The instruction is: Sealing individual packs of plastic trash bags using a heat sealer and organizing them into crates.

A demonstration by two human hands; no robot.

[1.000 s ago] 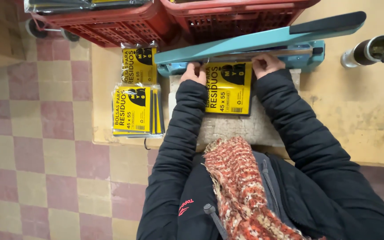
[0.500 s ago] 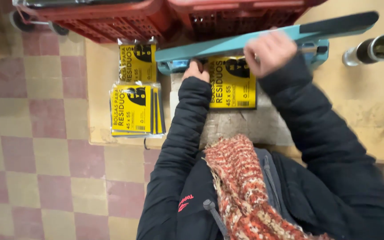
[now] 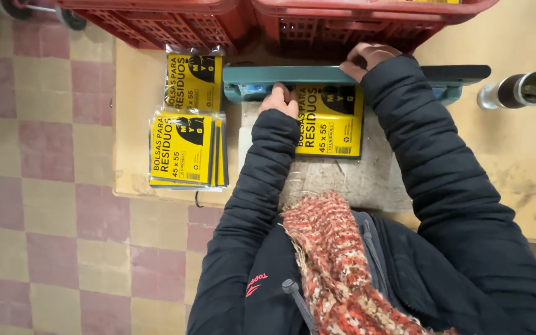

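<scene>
On worn wooden table [image 3: 528, 174], teal sealer [image 3: 293, 77], checkered floor [image 3: 38, 186]

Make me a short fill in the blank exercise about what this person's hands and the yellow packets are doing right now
1. The right hand presses on the teal sealer's ____ arm.
2. The left hand holds a ____ packet under that arm.
3. A stack of packets lies to the person's ____.
4. Two ____ crates stand behind the sealer.

Missing words: lowered; yellow; left; red

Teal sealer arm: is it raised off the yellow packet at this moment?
No: the teal sealer arm lies flat across the yellow packet, with the right hand pressing on top.
</scene>
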